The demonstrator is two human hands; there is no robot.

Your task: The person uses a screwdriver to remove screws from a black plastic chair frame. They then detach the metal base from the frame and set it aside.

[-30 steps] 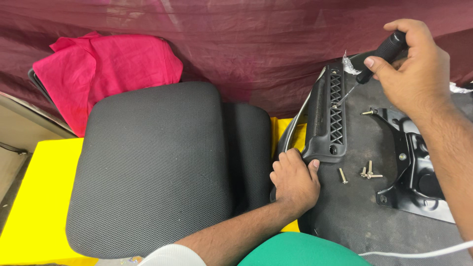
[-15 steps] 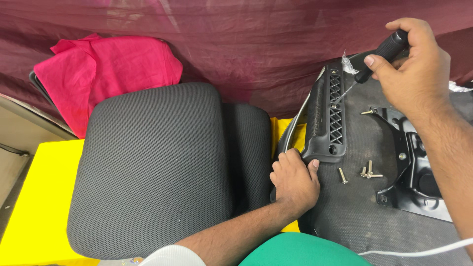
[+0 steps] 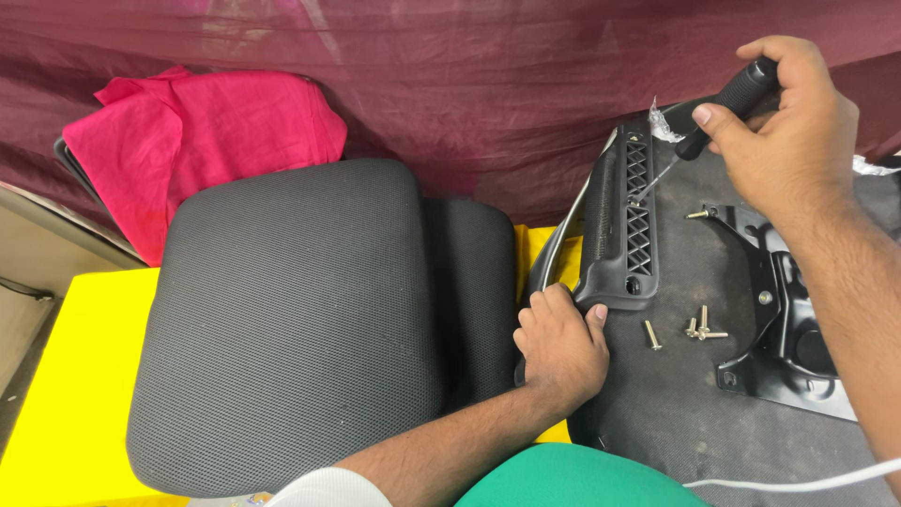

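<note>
My right hand (image 3: 793, 131) grips a black-handled screwdriver (image 3: 727, 103) whose tip meets the upper part of a black plastic armrest bracket (image 3: 631, 225). That bracket lies on the dark underside of an upturned chair seat (image 3: 694, 404). My left hand (image 3: 560, 345) presses down on the bracket's lower end and the seat's edge. Several loose silver screws (image 3: 699, 329) lie on the seat base just right of the left hand. A black metal mounting plate (image 3: 788, 310) sits under my right forearm.
A black mesh seat cushion (image 3: 291, 319) lies to the left on a yellow surface (image 3: 66, 404). A pink cloth (image 3: 197, 141) is bunched at the upper left. A maroon sheet (image 3: 469, 84) hangs behind. A white cable (image 3: 807, 481) runs at lower right.
</note>
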